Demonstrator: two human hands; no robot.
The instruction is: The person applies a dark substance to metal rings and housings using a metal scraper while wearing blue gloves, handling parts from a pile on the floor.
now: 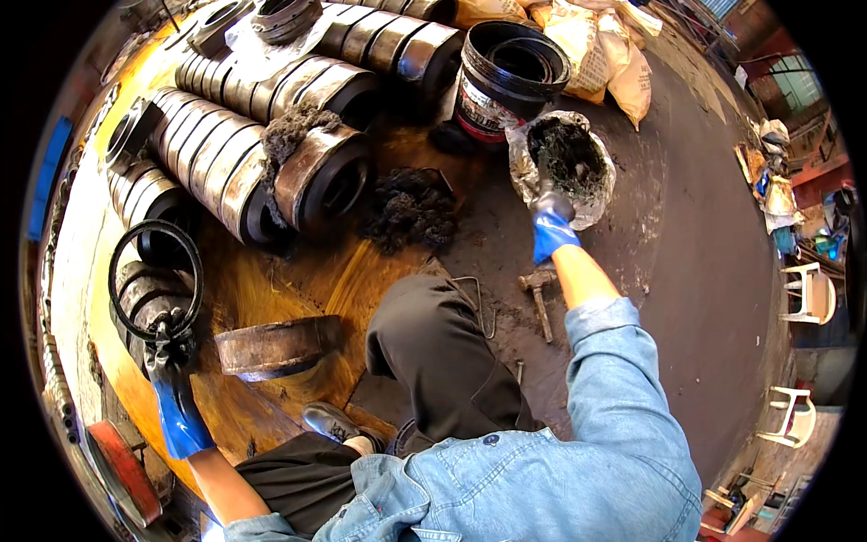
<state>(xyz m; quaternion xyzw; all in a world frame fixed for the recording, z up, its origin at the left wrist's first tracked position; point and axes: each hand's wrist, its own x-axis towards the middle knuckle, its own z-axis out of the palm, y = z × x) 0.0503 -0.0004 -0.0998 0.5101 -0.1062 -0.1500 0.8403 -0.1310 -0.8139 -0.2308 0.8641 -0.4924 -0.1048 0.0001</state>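
Observation:
A thin black ring (114, 282), much like a seal, is held upright by my left hand (170, 354) in a soiled blue glove, the fingers closed on its lower edge. My right hand (553, 213), also gloved in blue and smeared dark, reaches over the near rim of a foil-like lined container (600, 200) with black grease (573, 158) inside. Its fingers are partly hidden and blurred into the dark grease, so whether they grip anything is unclear. A wide metal ring (271, 349) lies right of my left hand. A hammer (540, 307) rests on the floor below my right hand.
Rows of stacked metal rings (212, 149) lie on their sides at the far left. A clump of dark fibre (411, 212) sits before them. Behind the grease stand a black bucket (488, 99) and sacks (623, 77). A bent wire (488, 312) lies by my knee; white chairs (806, 294) stand far right.

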